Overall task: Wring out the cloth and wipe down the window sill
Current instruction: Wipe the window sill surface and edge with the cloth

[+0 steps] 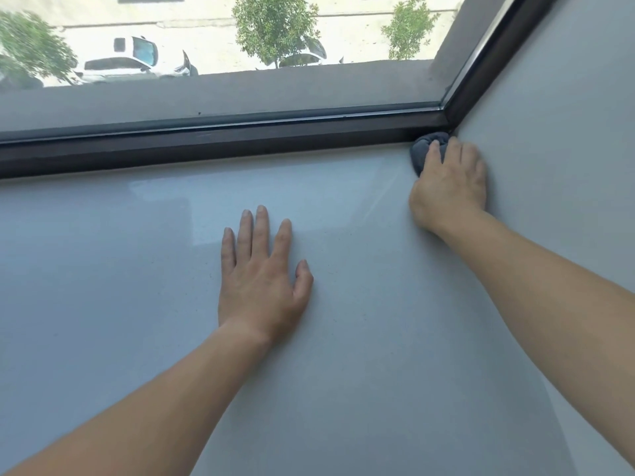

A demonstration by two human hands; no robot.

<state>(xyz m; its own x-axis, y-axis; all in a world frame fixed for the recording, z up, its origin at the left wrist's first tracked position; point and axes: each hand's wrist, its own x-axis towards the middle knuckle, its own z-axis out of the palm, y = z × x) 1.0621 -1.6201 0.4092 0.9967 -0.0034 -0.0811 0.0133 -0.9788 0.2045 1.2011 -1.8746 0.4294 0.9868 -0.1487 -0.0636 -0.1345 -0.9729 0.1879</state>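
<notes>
Cloth: a small dark blue-grey cloth [421, 154], bunched up, lies in the far right corner of the window sill [137, 286], touching the dark window frame [240, 139] and just beside the side wall [567, 115].
Right hand: the right hand [450, 187] sits on top of the cloth, fingers curled over it and pressing it into the corner.
Left hand: the left hand [263, 273] lies flat on the sill, palm down, fingers straight and slightly spread, holding nothing, well apart from the cloth.
Sill: pale, glossy, with a faint streak near the cloth.
Outside: white cars [134, 61] and small trees [275, 25] below the glass.
</notes>
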